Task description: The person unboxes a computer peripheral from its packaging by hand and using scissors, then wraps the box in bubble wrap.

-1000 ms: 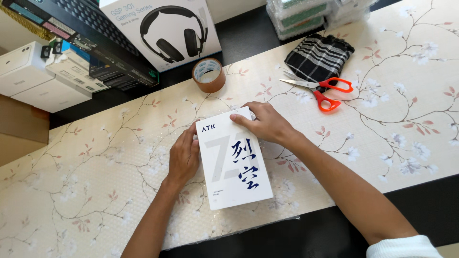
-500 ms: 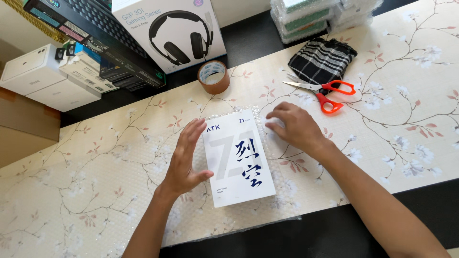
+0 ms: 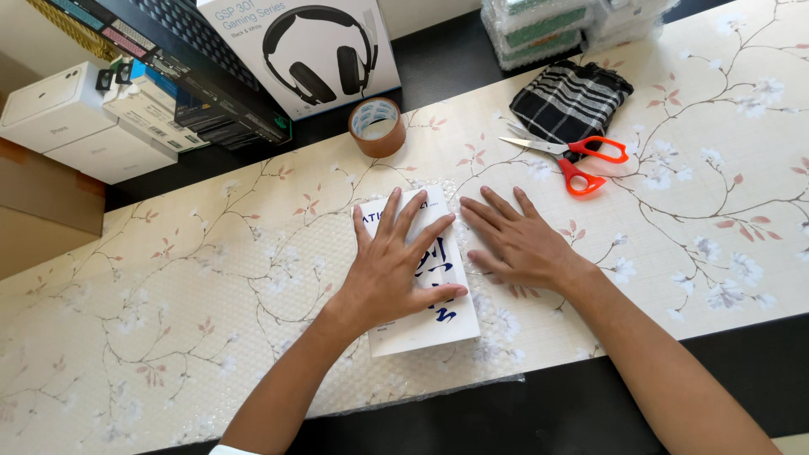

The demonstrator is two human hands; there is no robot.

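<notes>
A flat white box (image 3: 438,324) with dark blue lettering lies on a clear sheet of bubble wrap (image 3: 270,278) spread over the floral table covering. My left hand (image 3: 394,263) rests flat on top of the box, fingers spread. Just right of the box, my right hand (image 3: 516,238) presses palm-down on the bubble wrap, fingers apart. Neither hand grips anything.
Orange-handled scissors (image 3: 575,156) lie to the right, beside a folded black-and-white checked cloth (image 3: 569,97). A roll of brown tape (image 3: 377,125) stands behind the box. Further back sit a headphone box (image 3: 295,46), stacked small boxes (image 3: 126,109) and bubble-wrapped parcels (image 3: 539,29).
My left hand moved from the box's left side onto its top. My right hand left the box's top corner and flattened on the bubble wrap beside it.
</notes>
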